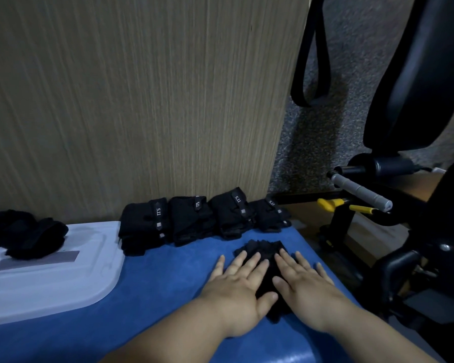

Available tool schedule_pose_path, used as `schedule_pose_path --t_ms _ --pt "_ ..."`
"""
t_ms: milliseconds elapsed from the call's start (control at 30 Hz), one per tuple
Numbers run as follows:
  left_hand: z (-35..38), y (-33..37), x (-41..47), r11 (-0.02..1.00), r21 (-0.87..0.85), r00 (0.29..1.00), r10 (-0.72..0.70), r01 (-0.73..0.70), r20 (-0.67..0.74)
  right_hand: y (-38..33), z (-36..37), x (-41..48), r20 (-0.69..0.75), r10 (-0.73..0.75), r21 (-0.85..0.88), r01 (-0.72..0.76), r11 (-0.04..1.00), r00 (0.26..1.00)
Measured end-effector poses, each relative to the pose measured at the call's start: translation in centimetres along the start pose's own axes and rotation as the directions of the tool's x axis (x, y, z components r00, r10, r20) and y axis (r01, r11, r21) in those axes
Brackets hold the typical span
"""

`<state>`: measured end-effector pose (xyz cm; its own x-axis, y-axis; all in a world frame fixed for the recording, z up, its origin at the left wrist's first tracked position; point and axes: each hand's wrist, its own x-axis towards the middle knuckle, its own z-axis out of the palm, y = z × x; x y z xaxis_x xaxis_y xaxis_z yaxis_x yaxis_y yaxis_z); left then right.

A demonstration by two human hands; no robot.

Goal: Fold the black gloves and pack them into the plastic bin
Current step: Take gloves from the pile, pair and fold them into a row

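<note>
Pressing down side by side, both hands lay flat on one black glove [262, 248] near the right edge of the blue tabletop [155, 297]. The left hand [236, 281] covered the glove's left part, fingers straight and spread, thumb lying across the fabric. The right hand [302, 276] covered its right part in the same way. Neither grip was closed — both were released, palms down, nothing pinched. The glove's far end stuck out past the fingertips, and its near end showed between the wrists.

Beyond it, four folded gloves [192, 218] stood in a row at the tabletop's far edge against a wooden panel [142, 100], each touching the next — pale "5.11" lettering showed on their straps. To the left lay a white bin lid [63, 279] bearing a grey label; whether a bin sat under it could not be told. A loose heap of gloves [34, 239] rested on the lid's far left part. Right of the tabletop stood a black exercise machine [404, 179] with a grey handle and yellow parts, on grey carpet [312, 153].
</note>
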<state>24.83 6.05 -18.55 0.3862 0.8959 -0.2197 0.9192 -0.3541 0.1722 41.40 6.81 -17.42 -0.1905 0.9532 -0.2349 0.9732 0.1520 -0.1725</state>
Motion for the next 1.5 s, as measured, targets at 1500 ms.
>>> schedule_pose_path --t_ms 1500 --pt "-0.9 -25.5 -18.9 0.677 -0.375 0.536 -0.733 0.633 -0.418 -34.1 3.2 6.3 -0.365 -0.442 0.369 0.564 0.739 0.819"
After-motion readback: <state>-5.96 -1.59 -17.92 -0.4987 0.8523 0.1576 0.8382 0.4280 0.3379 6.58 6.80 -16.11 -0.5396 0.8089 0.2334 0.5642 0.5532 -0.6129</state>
